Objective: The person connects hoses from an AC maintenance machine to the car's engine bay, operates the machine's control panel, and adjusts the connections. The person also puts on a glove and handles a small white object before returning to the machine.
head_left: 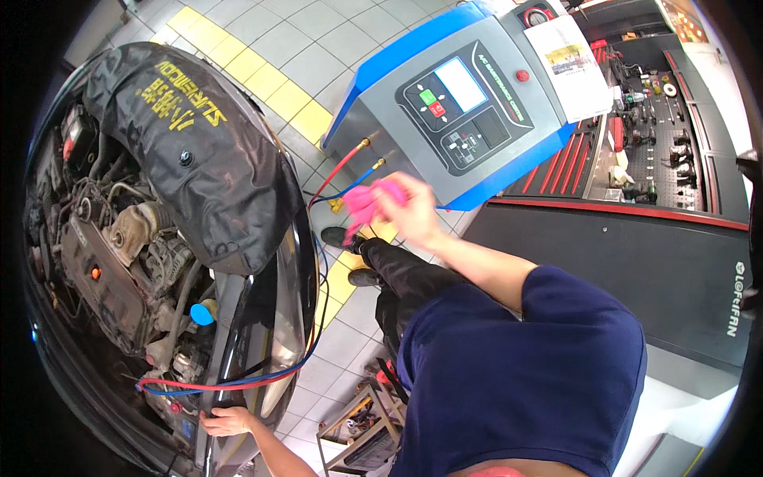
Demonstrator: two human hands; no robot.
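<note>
My left hand (226, 421) rests on the car's front edge beside the engine bay. Its fingers are stretched out and hold nothing. Just above it, a red hose (262, 381) and a blue hose (171, 391) run together over the headlight (288, 334) into the bay. Out in front of my body, my right hand (412, 213) is closed around a crumpled pink cloth (366, 203). That cloth hangs in the air near the hose fittings of a grey and blue air-conditioning service machine (381, 103).
A black fender cover (199, 167) drapes over the car's front. The engine (103, 278) lies uncovered, with a blue cap (203, 313) nearby. Tools hang above a dark workbench (604, 262) at right. A metal cart (366, 429) stands beside me. Yellow tiles (270, 79) cross the floor.
</note>
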